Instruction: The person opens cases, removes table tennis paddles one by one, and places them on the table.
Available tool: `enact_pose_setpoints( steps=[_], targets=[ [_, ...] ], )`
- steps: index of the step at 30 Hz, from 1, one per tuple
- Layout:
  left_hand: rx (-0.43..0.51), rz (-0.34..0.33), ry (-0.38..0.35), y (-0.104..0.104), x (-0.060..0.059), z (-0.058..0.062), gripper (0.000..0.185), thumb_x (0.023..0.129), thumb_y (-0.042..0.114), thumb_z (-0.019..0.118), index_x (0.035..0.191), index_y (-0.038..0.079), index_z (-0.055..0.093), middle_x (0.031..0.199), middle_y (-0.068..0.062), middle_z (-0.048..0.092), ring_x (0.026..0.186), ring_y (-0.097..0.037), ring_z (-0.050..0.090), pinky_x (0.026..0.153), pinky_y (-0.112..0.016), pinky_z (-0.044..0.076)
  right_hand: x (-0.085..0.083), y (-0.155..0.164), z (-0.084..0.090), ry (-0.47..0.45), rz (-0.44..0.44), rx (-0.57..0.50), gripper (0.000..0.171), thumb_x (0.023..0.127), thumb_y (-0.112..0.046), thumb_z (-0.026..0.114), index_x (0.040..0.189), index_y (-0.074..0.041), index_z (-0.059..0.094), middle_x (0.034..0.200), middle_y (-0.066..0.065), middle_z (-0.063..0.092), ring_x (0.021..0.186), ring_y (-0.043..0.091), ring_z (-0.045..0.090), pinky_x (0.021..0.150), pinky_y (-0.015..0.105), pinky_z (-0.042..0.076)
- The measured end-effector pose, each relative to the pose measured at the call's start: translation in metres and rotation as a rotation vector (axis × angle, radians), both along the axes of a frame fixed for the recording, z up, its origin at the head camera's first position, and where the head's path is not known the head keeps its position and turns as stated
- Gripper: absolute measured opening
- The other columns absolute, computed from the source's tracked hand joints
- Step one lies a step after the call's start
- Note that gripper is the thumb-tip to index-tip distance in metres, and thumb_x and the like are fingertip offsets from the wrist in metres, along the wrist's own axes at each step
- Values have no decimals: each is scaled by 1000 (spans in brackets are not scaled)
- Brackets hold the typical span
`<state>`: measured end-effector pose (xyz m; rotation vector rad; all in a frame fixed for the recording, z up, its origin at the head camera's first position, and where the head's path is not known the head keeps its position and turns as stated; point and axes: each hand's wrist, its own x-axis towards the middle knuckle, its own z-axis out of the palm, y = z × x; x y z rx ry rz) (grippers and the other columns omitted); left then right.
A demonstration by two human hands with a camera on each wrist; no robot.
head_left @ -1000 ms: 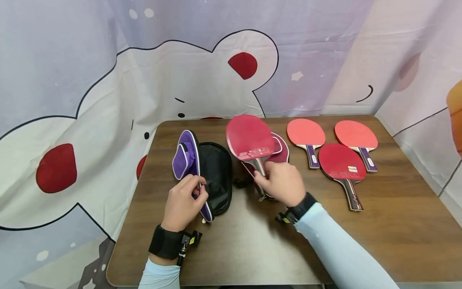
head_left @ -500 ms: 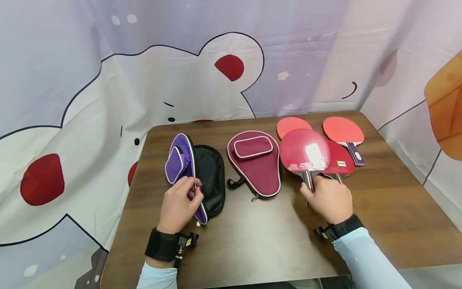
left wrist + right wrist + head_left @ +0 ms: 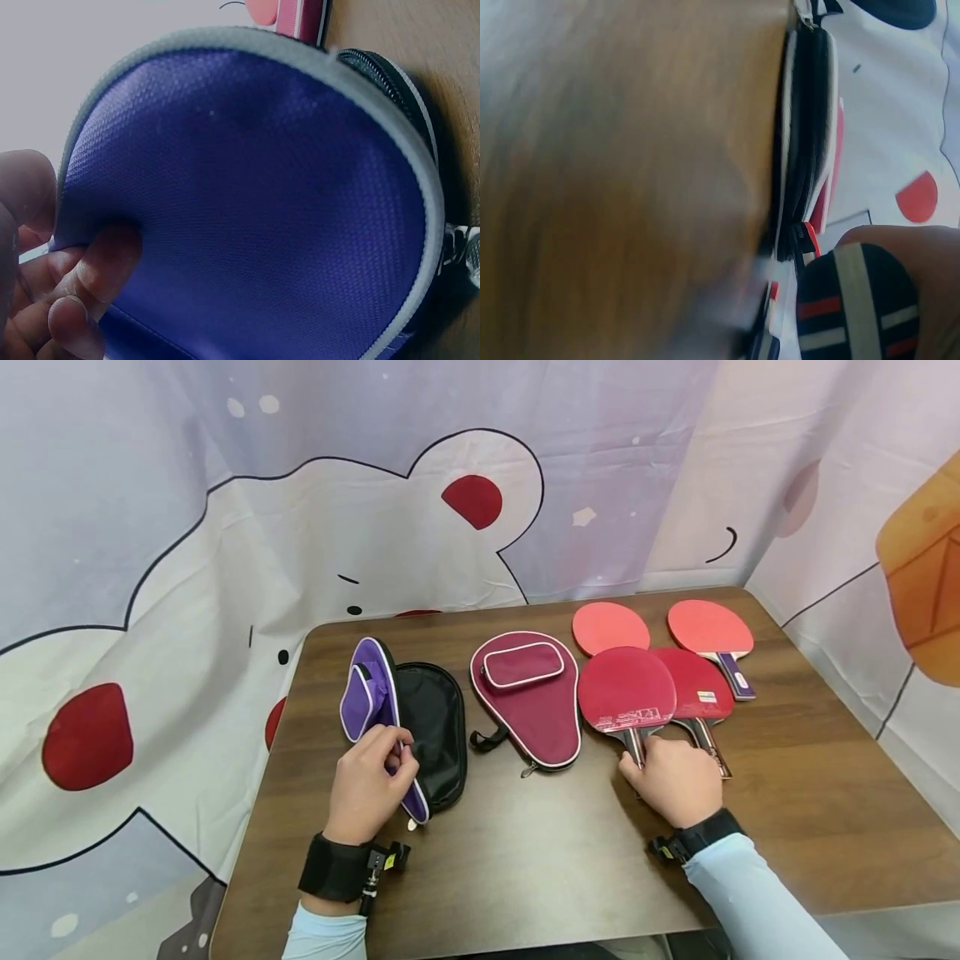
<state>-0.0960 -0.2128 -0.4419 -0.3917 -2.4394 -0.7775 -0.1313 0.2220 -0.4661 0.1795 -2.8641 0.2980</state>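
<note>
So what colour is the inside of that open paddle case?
Black inside the purple case, seen best in the head view.

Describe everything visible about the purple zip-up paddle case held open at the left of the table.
The purple fabric paddle case is paddle-shaped, with white piping, a small front pocket and a black lining. It is unzipped: the black-lined half lies flat on the brown wooden table, and the purple half stands up from it. The left hand pinches the raised half's edge near the narrow end. It lies left of the maroon case, apart from it.
</note>
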Motion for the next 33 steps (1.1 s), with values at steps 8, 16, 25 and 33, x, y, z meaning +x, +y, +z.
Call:
enact_pose_setpoints(
  steps=[8,16,25,33],
  targets=[
    [-33,5,-13,0,2,4,11,91,1,70,99,8,71,85,2,58,70,-11,56,59,-31,51,-9,-24,-3,-63,35,-42,47,95,-36,75,60,-16,52,50,1,44,43,27,46,40,42,33],
    [-55,31,-36,-3,4,3,10,91,1,70,97,8,71,83,3,57,69,-11,54,58,-31,49,-24,-43,-8,-133,101,-74,42,95,-33,70,60,-18,51,53,0,45,47,23,47,44,39,33],
    [-67,31,-84,-3,3,2,10,92,1,70,99,7,72,84,2,58,71,-11,53,59,-30,49,-31,-46,-10,-158,100,-83,45,97,-35,70,60,-18,52,53,-1,46,48,23,49,45,39,33],
    [-85,33,-112,-2,-1,-1,8,93,2,69,100,6,73,85,2,58,72,-10,53,61,-29,49,-35,-48,-13,-176,121,-75,46,98,-37,69,60,-18,51,52,0,45,46,24,49,44,40,35]
  ],
)
